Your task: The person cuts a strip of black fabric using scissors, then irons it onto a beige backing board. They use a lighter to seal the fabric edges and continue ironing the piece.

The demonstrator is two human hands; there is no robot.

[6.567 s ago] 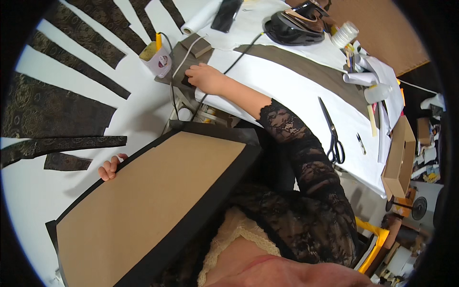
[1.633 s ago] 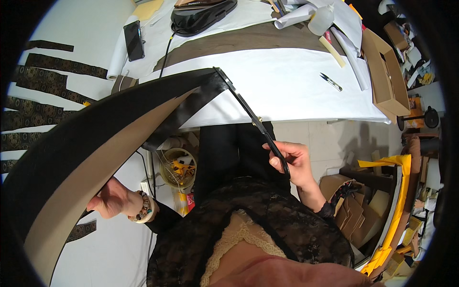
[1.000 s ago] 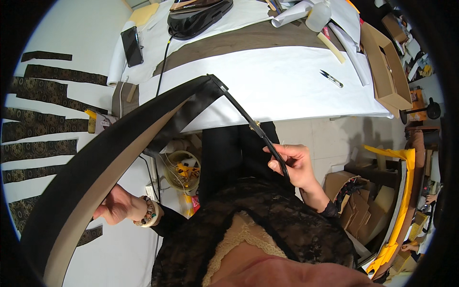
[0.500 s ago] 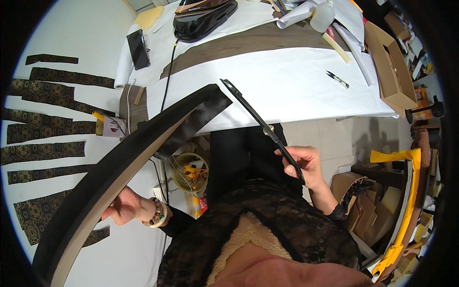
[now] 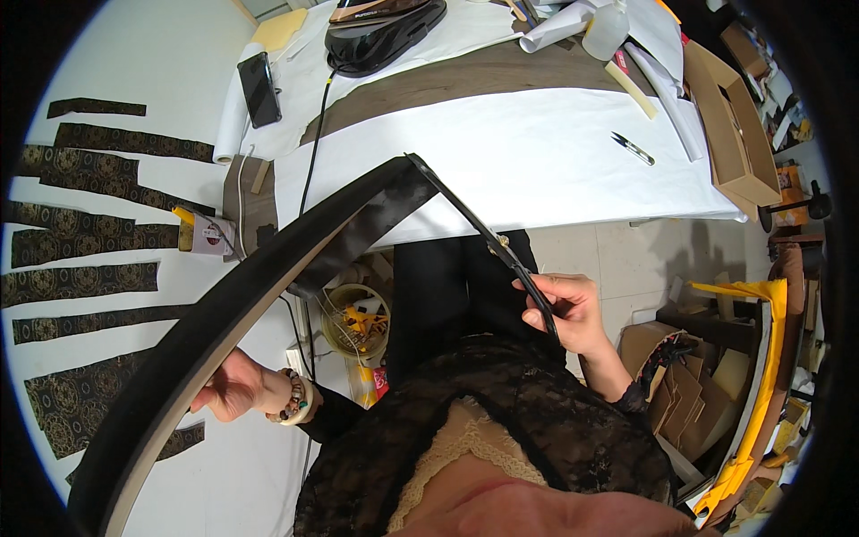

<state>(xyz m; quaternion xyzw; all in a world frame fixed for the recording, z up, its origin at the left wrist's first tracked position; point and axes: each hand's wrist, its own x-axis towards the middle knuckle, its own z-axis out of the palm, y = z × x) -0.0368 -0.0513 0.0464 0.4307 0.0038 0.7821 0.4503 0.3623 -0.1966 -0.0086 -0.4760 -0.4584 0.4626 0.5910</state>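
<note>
A long curved strip (image 5: 228, 282), black with a beige inner side, runs from the lower left up to the white-covered table's near edge. My left hand (image 5: 234, 387) is closed on its beige edge, and a flap of black fabric (image 5: 358, 234) hangs from the strip's upper part. Black scissors (image 5: 501, 246) lie slantwise in my right hand (image 5: 574, 309), the fingers and thumb at their handles. Their blades meet the upper end of the strip, and the tips show just at its corner.
On the table are an iron (image 5: 380, 36) with a black cord, a phone (image 5: 259, 89), thread snips (image 5: 633, 148) and a squeeze bottle (image 5: 606, 31). A cardboard box (image 5: 729, 125) stands at the right. Patterned fabric pieces (image 5: 80, 286) lie leftward; a waste bin (image 5: 356, 322) sits below.
The scissors have shifted left, from just beside the strip onto its end, and their handles have come closer together. My left hand has stayed nearly still with the strip.
</note>
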